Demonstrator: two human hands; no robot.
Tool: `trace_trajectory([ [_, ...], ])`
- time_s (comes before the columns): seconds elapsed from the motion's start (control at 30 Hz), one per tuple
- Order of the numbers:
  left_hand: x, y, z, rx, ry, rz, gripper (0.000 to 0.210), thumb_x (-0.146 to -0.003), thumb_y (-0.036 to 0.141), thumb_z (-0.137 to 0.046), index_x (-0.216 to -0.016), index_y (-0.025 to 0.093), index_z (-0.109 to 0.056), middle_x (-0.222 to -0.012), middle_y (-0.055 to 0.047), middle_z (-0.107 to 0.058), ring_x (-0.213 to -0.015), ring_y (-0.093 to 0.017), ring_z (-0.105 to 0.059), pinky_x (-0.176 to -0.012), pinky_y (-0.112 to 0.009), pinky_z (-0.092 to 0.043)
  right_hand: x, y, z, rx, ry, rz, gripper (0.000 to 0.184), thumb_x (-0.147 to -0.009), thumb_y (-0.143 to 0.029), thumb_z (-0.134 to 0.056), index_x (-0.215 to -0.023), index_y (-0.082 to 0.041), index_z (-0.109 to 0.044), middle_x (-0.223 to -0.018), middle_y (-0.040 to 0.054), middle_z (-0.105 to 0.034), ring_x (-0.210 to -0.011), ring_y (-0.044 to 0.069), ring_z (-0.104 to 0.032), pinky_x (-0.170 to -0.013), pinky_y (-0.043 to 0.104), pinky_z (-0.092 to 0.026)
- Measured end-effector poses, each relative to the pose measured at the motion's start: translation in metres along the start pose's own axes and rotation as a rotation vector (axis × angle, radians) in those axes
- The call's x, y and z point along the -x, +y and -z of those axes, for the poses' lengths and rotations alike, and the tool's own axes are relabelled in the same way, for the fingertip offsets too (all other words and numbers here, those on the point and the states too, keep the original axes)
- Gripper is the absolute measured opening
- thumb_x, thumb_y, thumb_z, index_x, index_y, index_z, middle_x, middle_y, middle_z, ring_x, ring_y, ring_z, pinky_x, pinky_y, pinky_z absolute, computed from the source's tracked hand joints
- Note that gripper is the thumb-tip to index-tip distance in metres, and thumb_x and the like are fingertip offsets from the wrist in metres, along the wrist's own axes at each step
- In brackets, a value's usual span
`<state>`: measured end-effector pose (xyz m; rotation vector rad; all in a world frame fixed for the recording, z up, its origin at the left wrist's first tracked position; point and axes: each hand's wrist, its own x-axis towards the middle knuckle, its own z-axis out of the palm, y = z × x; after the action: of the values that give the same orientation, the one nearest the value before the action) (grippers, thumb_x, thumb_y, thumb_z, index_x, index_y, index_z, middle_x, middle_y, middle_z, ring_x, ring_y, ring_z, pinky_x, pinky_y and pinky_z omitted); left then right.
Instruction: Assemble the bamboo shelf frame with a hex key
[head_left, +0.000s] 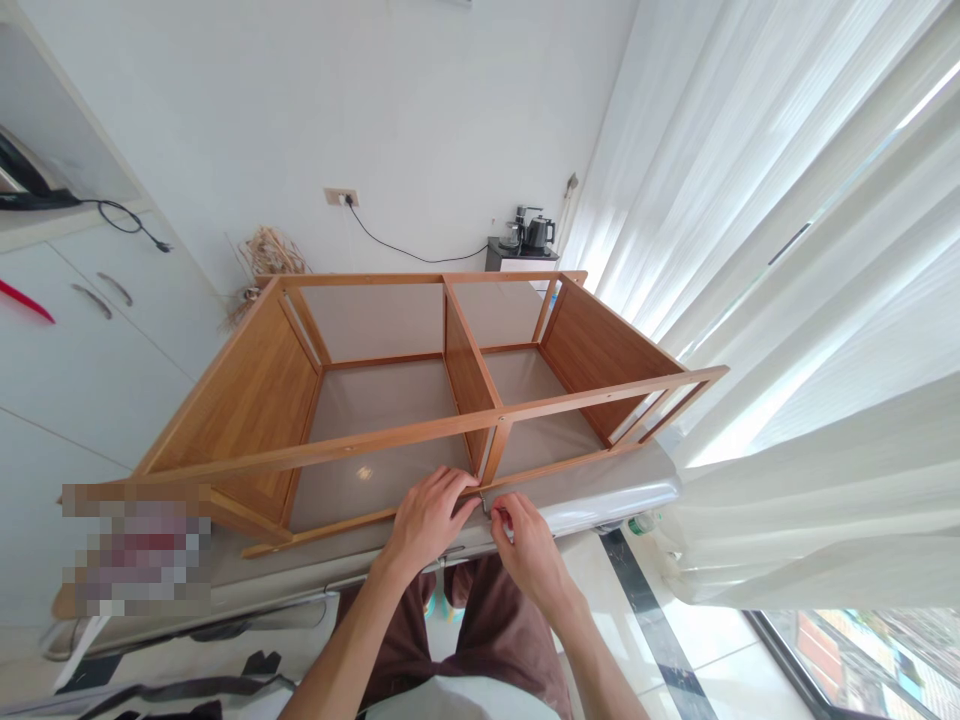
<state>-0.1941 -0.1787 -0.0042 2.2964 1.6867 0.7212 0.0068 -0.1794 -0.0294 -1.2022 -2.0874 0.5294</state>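
A wooden frame [420,432] with side panels and a middle divider [465,360] lies across the table in front of me. My left hand [427,520] rests at the near lower rail, its bent fingers pressed on the wood where the divider's post meets it. Just right of it, my right hand [523,540] is closed in a pinch by a small bent metal rod [484,503], which looks like a hex key, at the same joint. The fingers partly hide the rod's end and the joint.
The grey-covered table [615,490] carries the frame. White curtains [750,250] hang at the right, and white cabinets [90,350] stand at the left. A black kettle [538,234] sits behind. A blurred patch covers something at the left table end.
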Motion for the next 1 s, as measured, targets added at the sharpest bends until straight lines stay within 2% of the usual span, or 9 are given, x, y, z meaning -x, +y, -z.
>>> trace_trajectory([
  [0.3,0.0009,0.0004,0.0014,0.002,0.004,0.001,0.01,-0.101,0.028,-0.065,-0.112,0.028,-0.065,-0.111,-0.001,-0.075,-0.107,-0.022,-0.07,-0.085,-0.035,-0.055,-0.0009,-0.002,0.0012,0.001,-0.008,0.0,0.016,-0.098,-0.011,-0.05,-0.092,-0.024,-0.056,-0.085,0.001,-0.061,-0.078,0.019,-0.06,-0.07,0.029,-0.046],
  [0.73,0.0002,0.0028,-0.0031,0.013,0.072,-0.016,0.009,-0.101,0.022,-0.06,-0.106,0.027,-0.067,-0.105,-0.002,-0.076,-0.103,-0.022,-0.069,-0.085,-0.035,-0.056,0.0002,-0.0022,0.0023,-0.023,-0.012,-0.022,0.015,-0.095,-0.01,-0.051,-0.092,-0.024,-0.056,-0.085,0.0007,-0.061,-0.078,0.018,-0.06,-0.072,0.029,-0.048],
  [1.0,0.0004,0.0013,-0.0049,0.012,0.079,-0.018,0.012,-0.102,0.023,-0.06,-0.111,0.027,-0.066,-0.109,-0.002,-0.076,-0.104,-0.021,-0.071,-0.088,-0.035,-0.056,0.0007,0.0003,0.0005,-0.034,0.006,-0.031,0.014,-0.096,-0.012,-0.05,-0.094,-0.023,-0.057,-0.086,0.0012,-0.061,-0.077,0.018,-0.061,-0.071,0.029,-0.048],
])
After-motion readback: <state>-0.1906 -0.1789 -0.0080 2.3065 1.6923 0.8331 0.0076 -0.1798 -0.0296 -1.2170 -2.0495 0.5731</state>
